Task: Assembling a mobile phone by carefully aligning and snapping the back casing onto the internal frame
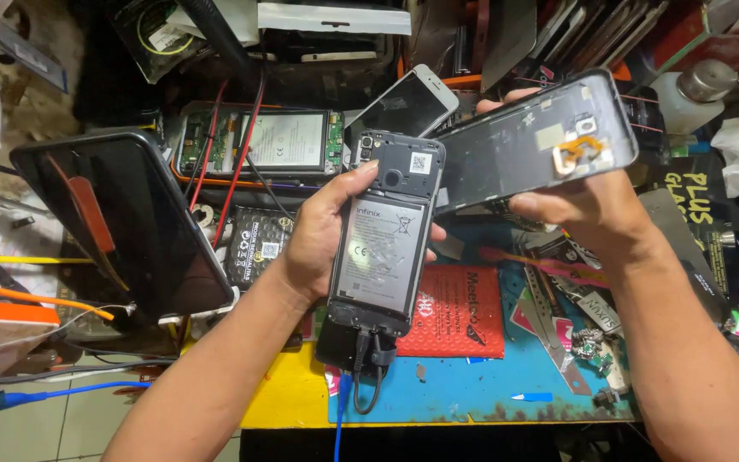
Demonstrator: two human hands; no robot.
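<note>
Held upright over the blue mat, an opened phone with its battery showing sits in the left hand, fingers wrapped round its edges, a cable plugged in below. Just beside it, the right hand pinches the detached grey back cover by its lower edge. Well left, a dark tablet leans tilted.

The single head-worn view looks steeply down from close above the desk, its near edge at the bottom, cluttered far side at the top.
</note>
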